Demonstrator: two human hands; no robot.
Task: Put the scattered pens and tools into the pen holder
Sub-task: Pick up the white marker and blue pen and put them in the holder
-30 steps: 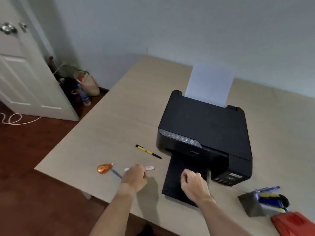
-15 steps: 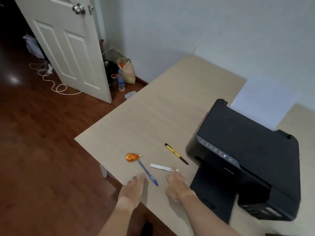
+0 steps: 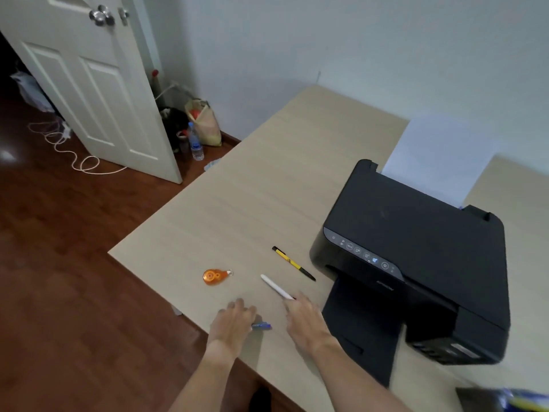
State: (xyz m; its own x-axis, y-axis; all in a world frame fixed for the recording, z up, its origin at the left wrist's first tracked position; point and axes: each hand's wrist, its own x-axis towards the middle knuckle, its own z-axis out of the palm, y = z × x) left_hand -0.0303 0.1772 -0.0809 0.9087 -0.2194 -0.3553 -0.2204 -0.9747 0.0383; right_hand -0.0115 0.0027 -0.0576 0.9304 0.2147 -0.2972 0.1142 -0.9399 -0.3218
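Observation:
A blue pen [image 3: 262, 325] lies on the table under my left hand [image 3: 234, 321], whose fingers close over it; only its tip sticks out to the right. My right hand [image 3: 303, 318] pinches the near end of a white pen [image 3: 276, 286], which points away to the upper left. A yellow and black pen [image 3: 293, 263] lies loose beyond it, near the printer. An orange correction tape dispenser [image 3: 215, 276] sits to the left. The dark pen holder [image 3: 481, 398], with pens inside, shows at the bottom right corner.
A black printer [image 3: 416, 254] with its output tray out and paper loaded fills the right of the wooden table [image 3: 252, 203]. The table's left edge drops to a wooden floor. A white door [image 3: 89, 84], a bag, a bottle and a cable are at the far left.
The blue pen has been drawn toward the table's near edge under my left hand. My right hand has taken the white pen's end and swung it. The view shifted a little.

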